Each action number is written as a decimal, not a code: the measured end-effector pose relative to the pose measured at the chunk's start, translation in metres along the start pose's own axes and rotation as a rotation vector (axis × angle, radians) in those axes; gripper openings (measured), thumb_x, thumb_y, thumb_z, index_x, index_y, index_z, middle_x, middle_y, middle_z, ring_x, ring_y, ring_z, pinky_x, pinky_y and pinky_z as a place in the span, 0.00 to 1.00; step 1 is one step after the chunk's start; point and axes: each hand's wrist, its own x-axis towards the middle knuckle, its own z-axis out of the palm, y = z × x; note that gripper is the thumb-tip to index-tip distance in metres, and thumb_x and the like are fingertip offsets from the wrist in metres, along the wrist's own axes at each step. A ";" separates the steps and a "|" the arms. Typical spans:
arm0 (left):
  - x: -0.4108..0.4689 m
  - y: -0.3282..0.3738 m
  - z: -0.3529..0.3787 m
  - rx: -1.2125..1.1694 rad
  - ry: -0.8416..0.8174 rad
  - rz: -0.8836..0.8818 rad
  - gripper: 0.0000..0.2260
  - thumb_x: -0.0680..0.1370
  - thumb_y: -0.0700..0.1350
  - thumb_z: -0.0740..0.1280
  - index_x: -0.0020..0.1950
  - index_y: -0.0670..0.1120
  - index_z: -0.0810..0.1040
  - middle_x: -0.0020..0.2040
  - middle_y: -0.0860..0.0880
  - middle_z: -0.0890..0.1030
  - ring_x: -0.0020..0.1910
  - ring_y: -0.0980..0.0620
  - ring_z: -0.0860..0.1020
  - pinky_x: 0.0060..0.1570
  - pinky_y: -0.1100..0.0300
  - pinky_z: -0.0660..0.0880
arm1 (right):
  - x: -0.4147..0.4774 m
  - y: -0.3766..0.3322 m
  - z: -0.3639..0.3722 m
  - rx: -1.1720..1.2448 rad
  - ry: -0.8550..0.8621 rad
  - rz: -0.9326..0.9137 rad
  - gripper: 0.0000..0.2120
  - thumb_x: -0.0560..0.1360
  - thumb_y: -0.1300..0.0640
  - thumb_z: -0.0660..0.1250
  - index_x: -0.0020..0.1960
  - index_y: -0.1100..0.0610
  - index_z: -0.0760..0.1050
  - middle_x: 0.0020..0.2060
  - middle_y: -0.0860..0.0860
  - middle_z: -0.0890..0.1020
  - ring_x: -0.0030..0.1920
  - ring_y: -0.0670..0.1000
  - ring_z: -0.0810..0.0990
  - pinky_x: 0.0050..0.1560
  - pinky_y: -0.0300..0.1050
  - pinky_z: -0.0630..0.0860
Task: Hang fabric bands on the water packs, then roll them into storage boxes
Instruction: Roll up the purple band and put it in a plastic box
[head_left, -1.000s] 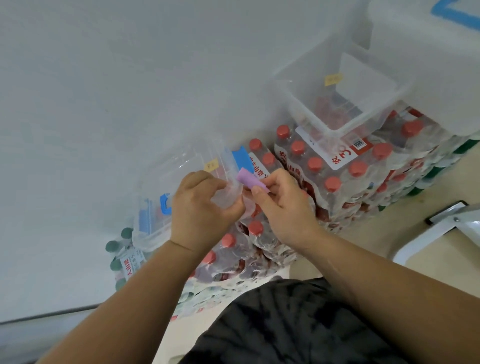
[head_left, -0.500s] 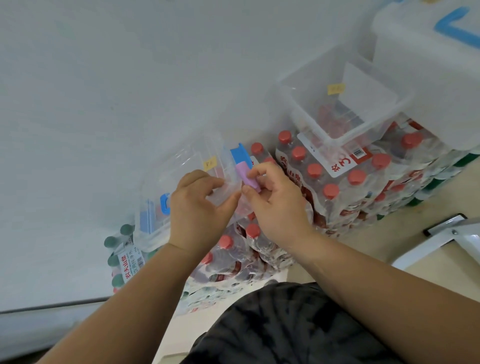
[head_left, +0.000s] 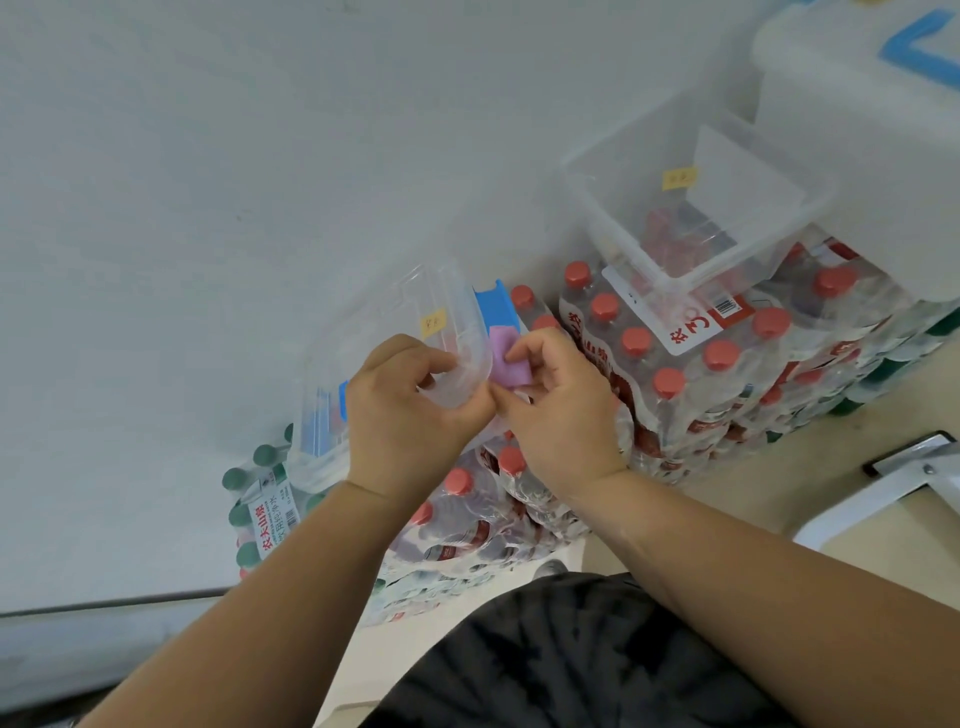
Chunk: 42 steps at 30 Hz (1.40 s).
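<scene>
Leaning over a dark mottled garment, the person works with both forearms reaching away. The left hand curls its fingers and thumb round the near right corner of a small clear plastic storage box, which sits tilted on a shrink-wrapped pack of red-capped water bottles. Just right of it, the right hand pinches a short lilac roll of fabric band between thumb and fingertips. The roll sits against the outside of the box's rim, and I cannot tell if it has crossed over.

The band is probably light, soft and springy, so it would likely uncoil if the pinch slackens. It is best held across its flat sides with the loose end trapped. The box looks thin, light and slick on an uneven bed of caps, so a grip on the rim suits it.

Blue pieces show through the box's left end, and a blue clip sits at its far right. A green-capped pack lies to the left.

Farther right, an open clear plastic bin rests on another red-capped pack. The red shapes in it may be caps seen through the floor. Beyond stands a large white lidded box.
</scene>
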 end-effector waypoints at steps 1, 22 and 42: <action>0.001 0.000 -0.001 -0.002 0.000 -0.006 0.08 0.63 0.44 0.78 0.38 0.43 0.84 0.34 0.53 0.76 0.33 0.59 0.71 0.37 0.74 0.67 | 0.000 -0.001 0.001 -0.016 0.002 -0.013 0.14 0.71 0.63 0.78 0.47 0.51 0.75 0.42 0.48 0.82 0.44 0.55 0.83 0.46 0.53 0.83; 0.019 -0.008 -0.008 0.390 -0.226 0.016 0.14 0.65 0.54 0.76 0.44 0.46 0.83 0.40 0.52 0.80 0.37 0.50 0.78 0.37 0.58 0.75 | 0.023 0.024 0.010 0.055 -0.173 0.103 0.16 0.70 0.63 0.79 0.45 0.48 0.74 0.44 0.50 0.82 0.46 0.57 0.82 0.52 0.57 0.83; -0.006 0.000 -0.004 0.433 -0.329 -0.140 0.09 0.69 0.50 0.75 0.49 0.52 0.86 0.39 0.52 0.78 0.37 0.52 0.76 0.39 0.56 0.77 | 0.001 0.073 0.036 0.085 -0.342 0.179 0.14 0.73 0.57 0.76 0.48 0.48 0.71 0.49 0.52 0.82 0.53 0.57 0.83 0.58 0.61 0.81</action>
